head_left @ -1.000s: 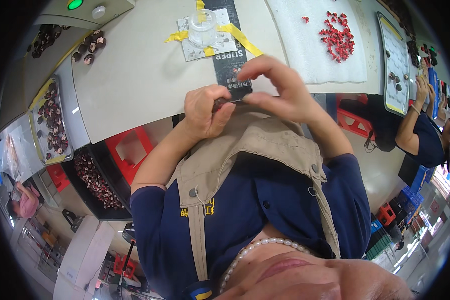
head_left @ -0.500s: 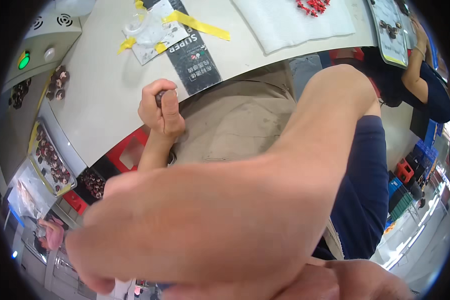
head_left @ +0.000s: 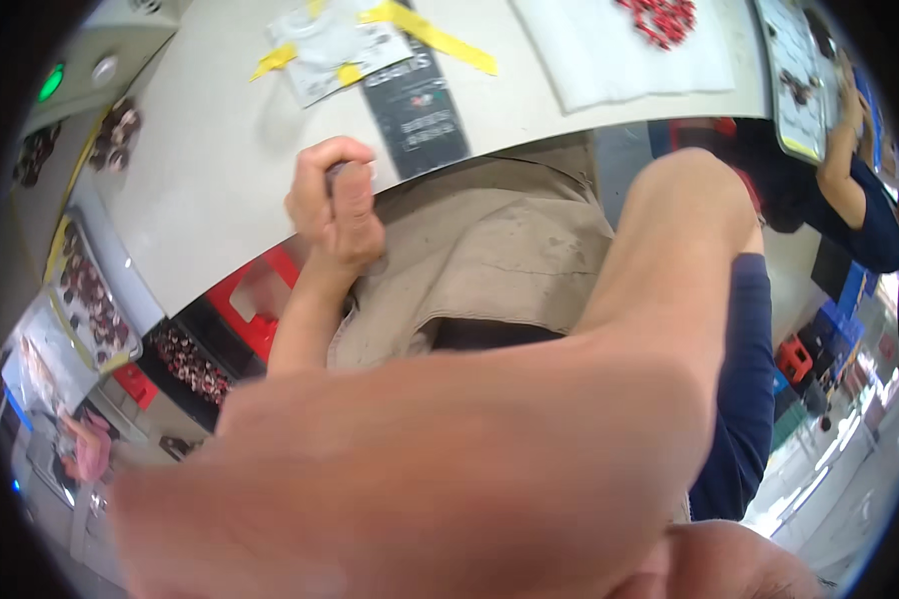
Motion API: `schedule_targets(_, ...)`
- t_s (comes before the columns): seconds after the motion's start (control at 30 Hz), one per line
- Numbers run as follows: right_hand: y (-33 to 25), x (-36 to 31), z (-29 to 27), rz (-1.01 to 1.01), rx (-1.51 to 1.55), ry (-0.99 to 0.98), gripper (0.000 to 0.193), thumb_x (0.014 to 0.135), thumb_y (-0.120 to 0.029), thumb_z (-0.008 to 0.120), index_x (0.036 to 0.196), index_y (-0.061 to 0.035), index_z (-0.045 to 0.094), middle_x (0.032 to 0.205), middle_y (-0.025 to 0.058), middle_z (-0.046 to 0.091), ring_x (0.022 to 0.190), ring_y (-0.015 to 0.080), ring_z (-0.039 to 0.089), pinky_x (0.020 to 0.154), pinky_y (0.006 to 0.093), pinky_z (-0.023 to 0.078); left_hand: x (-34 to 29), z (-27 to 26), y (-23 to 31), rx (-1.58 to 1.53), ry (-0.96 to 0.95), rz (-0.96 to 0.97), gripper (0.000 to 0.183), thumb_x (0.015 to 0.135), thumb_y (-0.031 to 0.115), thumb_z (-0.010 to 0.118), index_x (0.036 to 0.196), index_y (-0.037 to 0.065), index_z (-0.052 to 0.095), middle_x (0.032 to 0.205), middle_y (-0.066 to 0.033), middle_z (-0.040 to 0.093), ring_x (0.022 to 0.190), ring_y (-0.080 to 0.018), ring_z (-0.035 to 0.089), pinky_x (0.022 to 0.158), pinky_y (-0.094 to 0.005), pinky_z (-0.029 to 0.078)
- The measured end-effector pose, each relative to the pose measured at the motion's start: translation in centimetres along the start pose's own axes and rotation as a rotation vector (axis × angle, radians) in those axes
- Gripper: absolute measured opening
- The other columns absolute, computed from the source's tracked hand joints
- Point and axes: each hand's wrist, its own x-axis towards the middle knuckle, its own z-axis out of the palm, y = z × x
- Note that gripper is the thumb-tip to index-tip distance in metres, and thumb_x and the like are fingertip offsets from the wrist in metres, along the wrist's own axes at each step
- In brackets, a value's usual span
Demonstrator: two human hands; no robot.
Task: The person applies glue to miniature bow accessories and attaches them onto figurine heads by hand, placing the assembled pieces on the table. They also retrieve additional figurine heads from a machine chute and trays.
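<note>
At the table edge, my left hand (head_left: 338, 215) is closed around a small dark brown, rounded piece (head_left: 336, 178), its thumb pressed along the side. Most of the piece is hidden by the fingers, so its kind does not show. Close to the camera, my right hand (head_left: 400, 489) is raised across the lower view, large and smeared by motion; its fingers cannot be made out. Beyond my left hand, a black printed strip (head_left: 430, 125) lies on the white table (head_left: 220, 190), next to a pale sheet (head_left: 335, 60) fixed with yellow tape (head_left: 440, 40).
Small red pieces (head_left: 661, 18) lie on a white cloth (head_left: 619, 75) at the far right. Dark-and-white pieces (head_left: 118, 135) sit by a machine with a green light (head_left: 51, 82); more fill a tray (head_left: 135, 351) at left. A co-worker's arm (head_left: 844, 165) reaches beside another tray (head_left: 807, 148).
The view has shifted, so the table and my left hand appear slightly further right. My left hand keeps its grip. My right hand stays raised close to the camera, more blurred.
</note>
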Motion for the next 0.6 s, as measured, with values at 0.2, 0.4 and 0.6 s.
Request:
schedule_targets(0.2, -3.1, -3.4, -3.2, -0.069, 0.018, -0.071, 0.073, 0.061, -0.017, 0.075, 0.119, -0.0056, 0.032, 0.089, 0.0050, 0.054, 0.087, 0.0232, 0.051, 0.081, 0.0386, 0.039, 0.7, 0.0, -1.0, 0.033, -0.051, 0.176, 0.015, 0.089, 0.015, 0.049, 0.086, 0.002, 0.055, 0.059, -0.0022, 0.049, 0.047, -0.0105, 0.041, 0.046, -0.0248, 0.033)
schedule_targets(0.4, -4.7, -3.1, -4.3, -0.121, -0.089, -0.051, 0.088, 0.060, -0.022, 0.080, 0.128, -0.0074, 0.025, 0.092, 0.0031, 0.052, 0.091, 0.0223, 0.048, 0.086, 0.0392, 0.037, 0.4, 0.3, -0.3, -0.015, -0.106, 0.136, 0.009, 0.086, 0.011, 0.052, 0.087, 0.002, 0.055, 0.063, -0.0043, 0.053, 0.046, -0.0130, 0.044, 0.046, -0.0255, 0.035)
schedule_targets(0.6, 0.9, 2.5, -3.7, 0.102, 0.016, 0.402, 0.067, 0.071, -0.014, 0.069, 0.127, -0.0079, 0.032, 0.088, 0.0000, 0.047, 0.095, 0.0206, 0.045, 0.090, 0.0362, 0.034, 1.0, -0.5, 0.0, 0.186, -0.064, 0.398, 0.009, 0.081, 0.007, 0.056, 0.084, 0.001, 0.052, 0.066, -0.0081, 0.055, 0.045, -0.0192, 0.047, 0.044, -0.0286, 0.038)
